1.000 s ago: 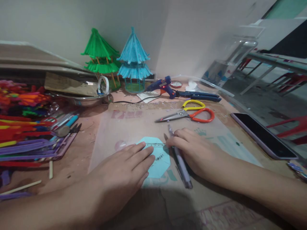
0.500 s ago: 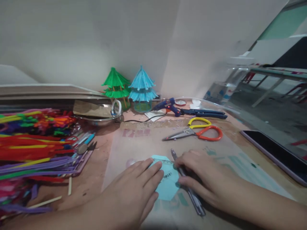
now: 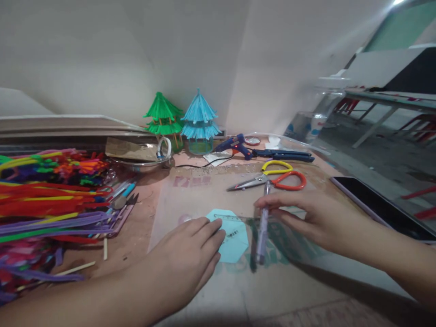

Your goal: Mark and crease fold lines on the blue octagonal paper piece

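A light-blue eight-sided piece of paper [image 3: 237,243] with dark printed marks lies on the plastic-covered work surface. My left hand [image 3: 185,261] rests flat on its left side, fingers stretched out, hiding part of it. To the right, my right hand [image 3: 308,220] pinches a slim purplish-grey pen [image 3: 263,236] between thumb and fingers. The pen is lifted above the surface, its shadow beside it, and it is apart from the paper. Just beyond its upper end lie scissors [image 3: 260,181] with one yellow and one orange handle loop.
Colourful pipe cleaners [image 3: 44,200] pile up at left beside a metal bowl [image 3: 139,165]. Green [image 3: 163,113] and blue [image 3: 200,116] small tiered-roof models stand by the wall. A glue gun [image 3: 235,145], dark-blue-handled pliers [image 3: 286,155] and a phone [image 3: 381,204] lie rightward.
My right hand has picked the pen up off the surface and moved it slightly away from the paper. My left hand stays on the paper. The view has shifted a little.
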Demonstrator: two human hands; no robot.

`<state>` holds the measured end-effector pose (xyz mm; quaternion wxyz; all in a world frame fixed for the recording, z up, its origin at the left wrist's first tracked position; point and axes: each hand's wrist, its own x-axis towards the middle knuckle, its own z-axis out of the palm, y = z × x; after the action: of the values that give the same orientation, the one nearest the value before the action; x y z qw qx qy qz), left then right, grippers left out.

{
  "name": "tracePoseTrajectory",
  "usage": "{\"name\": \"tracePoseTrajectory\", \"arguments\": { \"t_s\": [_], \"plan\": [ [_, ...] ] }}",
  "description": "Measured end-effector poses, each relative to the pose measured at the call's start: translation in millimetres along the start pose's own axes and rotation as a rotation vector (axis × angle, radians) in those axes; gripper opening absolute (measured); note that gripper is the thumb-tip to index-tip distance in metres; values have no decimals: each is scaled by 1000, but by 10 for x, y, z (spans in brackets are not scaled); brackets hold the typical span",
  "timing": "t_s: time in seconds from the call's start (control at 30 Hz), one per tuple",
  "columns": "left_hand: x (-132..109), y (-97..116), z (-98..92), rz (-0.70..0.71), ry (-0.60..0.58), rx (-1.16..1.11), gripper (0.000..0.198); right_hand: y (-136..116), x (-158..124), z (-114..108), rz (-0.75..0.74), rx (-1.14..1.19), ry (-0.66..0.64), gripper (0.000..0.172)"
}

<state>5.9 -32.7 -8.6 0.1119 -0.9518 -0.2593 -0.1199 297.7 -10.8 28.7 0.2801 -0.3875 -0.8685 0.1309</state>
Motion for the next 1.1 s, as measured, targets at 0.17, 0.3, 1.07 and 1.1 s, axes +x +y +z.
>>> {"name": "tracePoseTrajectory", "arguments": {
  "t_s": [0.17, 0.3, 1.07, 1.1],
  "plan": [
    [-16, -31, 20, 24, 49, 43, 45, -62, -21, 56, -22, -69, -23, 14],
    [-35, -46, 50, 28, 40, 52, 48, -80, 69, 151, -85, -4, 25, 22],
    [-24, 0, 152, -93, 82, -36, 41, 253, 12, 566, -89, 166, -66, 9],
    [-14, 3, 136, -91, 78, -37, 41, 249, 13, 564, -88, 164, -61, 10]
  ]
}}
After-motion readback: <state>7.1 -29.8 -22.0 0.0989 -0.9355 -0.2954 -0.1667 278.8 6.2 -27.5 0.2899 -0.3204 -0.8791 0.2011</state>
